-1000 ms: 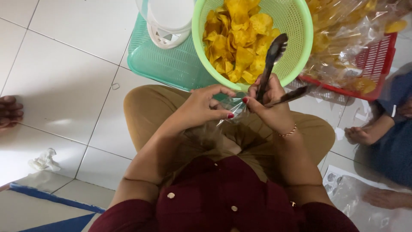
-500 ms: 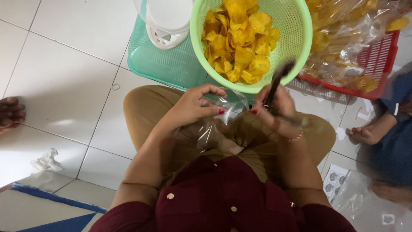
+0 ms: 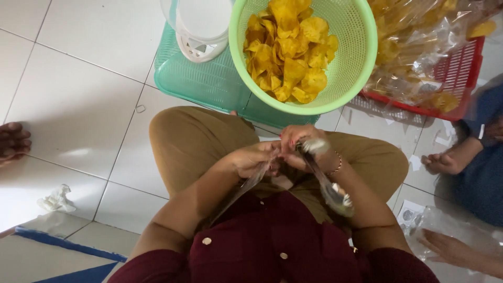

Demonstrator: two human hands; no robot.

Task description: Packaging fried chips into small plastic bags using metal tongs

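Note:
I sit cross-legged on a tiled floor. My left hand pinches the top of a clear plastic bag that hangs down over my lap. My right hand is against it, also on the bag's mouth, and holds metal tongs whose blurred tips point back toward my body. Just beyond my hands stands a light green mesh basket holding a heap of yellow chips.
A teal basket lid lies under a white kitchen scale. A red tray of bagged chips stands at the right. Another person's foot and hand are at right, someone's toes at left. Crumpled tissue lies on the floor.
The tongs swung from pointing into the green basket down to my lap, tips now toward my body. Both hands dropped lower and closed together on the bag's mouth.

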